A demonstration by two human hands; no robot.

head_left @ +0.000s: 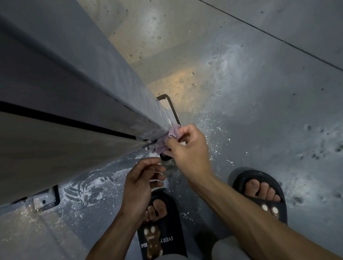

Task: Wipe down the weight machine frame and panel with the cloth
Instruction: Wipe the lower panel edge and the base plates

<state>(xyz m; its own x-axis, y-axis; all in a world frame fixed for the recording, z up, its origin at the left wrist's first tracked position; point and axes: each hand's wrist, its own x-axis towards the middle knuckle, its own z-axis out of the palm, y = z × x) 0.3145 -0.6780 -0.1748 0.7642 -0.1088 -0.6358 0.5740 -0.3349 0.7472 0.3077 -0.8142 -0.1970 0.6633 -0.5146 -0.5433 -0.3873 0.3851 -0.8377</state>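
Note:
I look straight down a tall grey weight machine frame (101,79) that fills the left half of the view, with a flat panel (44,152) beside it past a dark slot. My right hand (187,149) grips a bunched purple cloth (167,141) and presses it against the frame's lower corner, close to the floor. My left hand (141,180) hovers just below and left of it, fingers loosely curled, holding nothing that I can see.
A dark base plate (172,111) frames the foot of the post, and a bolted metal bracket (44,200) sits at the panel's foot. The grey floor (268,107) is pitted and dusted with white specks. My two feet in black sandals (263,193) stand close behind my hands.

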